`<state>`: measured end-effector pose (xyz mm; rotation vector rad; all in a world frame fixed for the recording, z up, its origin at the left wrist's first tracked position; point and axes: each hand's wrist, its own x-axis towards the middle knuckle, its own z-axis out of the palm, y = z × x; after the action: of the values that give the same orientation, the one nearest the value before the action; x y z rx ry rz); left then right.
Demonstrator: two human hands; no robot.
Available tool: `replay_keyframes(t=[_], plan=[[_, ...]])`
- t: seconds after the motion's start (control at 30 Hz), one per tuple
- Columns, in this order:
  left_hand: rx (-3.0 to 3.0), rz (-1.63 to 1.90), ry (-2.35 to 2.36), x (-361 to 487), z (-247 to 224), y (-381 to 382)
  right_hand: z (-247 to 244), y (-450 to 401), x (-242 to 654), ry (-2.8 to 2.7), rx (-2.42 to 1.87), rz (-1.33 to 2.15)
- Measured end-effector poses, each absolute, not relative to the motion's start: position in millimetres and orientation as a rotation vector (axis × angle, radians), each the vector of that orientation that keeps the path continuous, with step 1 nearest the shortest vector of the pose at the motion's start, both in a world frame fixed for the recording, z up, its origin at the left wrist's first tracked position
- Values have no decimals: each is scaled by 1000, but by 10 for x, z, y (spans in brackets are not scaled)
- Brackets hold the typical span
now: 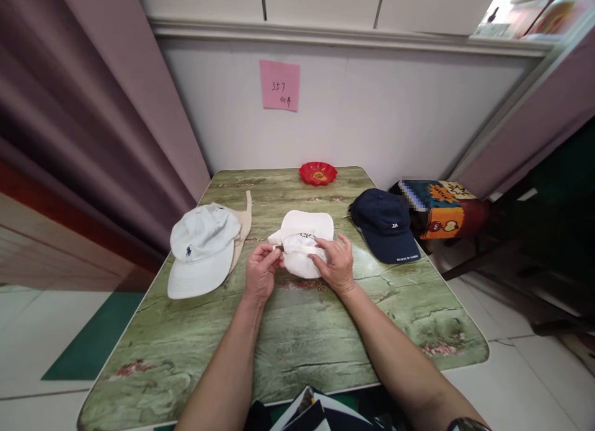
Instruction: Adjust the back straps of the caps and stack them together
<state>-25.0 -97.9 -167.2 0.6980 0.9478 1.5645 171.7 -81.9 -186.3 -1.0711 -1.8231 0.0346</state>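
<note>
Bare forearms (227,363) — right fingers (321,265) tight on a white, dark-lettered cap (300,265), left fingers (265,252) tight on its strap end (279,248).

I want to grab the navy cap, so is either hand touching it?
No, the left hand and right hand are both on the middle white cap, while the navy cap lies apart to the right.

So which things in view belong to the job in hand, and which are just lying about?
In use:
white cap, left hand and right hand on it

Apparently idle:
pale cap, left
beige item partly under it
navy cap, right
red dish
</note>
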Motion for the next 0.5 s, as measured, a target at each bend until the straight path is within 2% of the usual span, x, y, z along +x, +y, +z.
replay_keyframes(t=[0.5], plan=[[650, 1533, 926, -286, -1683, -991, -1881, -821, 1691, -1842, -1094, 28]])
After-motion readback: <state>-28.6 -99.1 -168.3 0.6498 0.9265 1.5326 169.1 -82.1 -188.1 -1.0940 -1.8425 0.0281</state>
